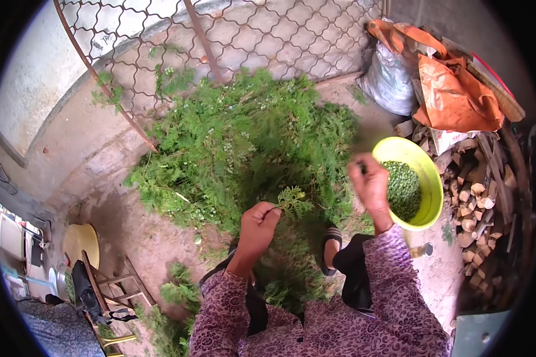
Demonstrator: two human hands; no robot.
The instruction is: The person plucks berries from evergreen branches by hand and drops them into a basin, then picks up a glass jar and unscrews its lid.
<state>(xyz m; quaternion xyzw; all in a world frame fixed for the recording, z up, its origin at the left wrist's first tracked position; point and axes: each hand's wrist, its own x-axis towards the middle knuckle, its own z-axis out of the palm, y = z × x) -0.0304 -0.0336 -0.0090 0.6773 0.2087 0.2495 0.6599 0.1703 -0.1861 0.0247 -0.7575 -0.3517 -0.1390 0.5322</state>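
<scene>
My left hand (259,225) is closed in a pinch on a small green conifer sprig (295,202), its flat, scaly leaves pointing away from me. Beside the yellow-green bucket (433,193), at its left rim, my right hand (370,181) has its fingers curled together. It is slightly blurred, and whatever lies between the fingertips is too small to make out. Many small green cones or seed pods (402,190) fill the lower part of the bucket. In front of my feet spreads a large heap of cut conifer branches (232,137), dotted with pale green cones.
Behind the heap stands a rusty metal lattice (292,35). Stacked firewood (473,220), an orange bag (452,95) and a whitish sack (390,80) are on the right. A wooden frame (122,279) and loose branches (181,291) lie left. A small jar (423,250) is near the bucket.
</scene>
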